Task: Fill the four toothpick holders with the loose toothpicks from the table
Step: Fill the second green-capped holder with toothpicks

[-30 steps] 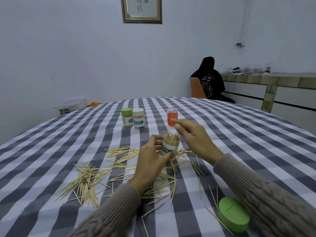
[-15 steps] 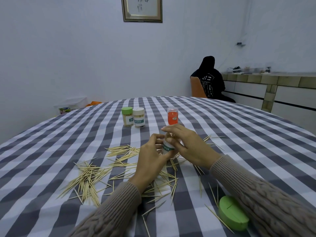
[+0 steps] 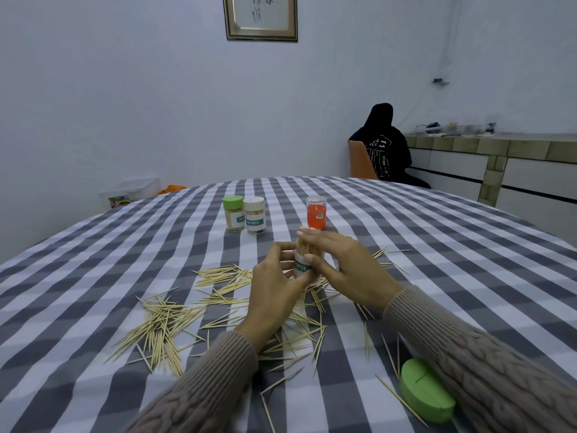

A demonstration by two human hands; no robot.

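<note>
The left hand (image 3: 274,285) grips a clear cylindrical toothpick holder with a white-and-teal label (image 3: 302,266), packed with pale wooden toothpicks, while the right hand (image 3: 340,264) presses flat fingers on top.

Loose toothpicks (image 3: 175,326) crowd the cloth from nine to six o'clock, three capped holders (image 3: 254,215) stand at twelve, a green lid (image 3: 424,393) at four.
</note>
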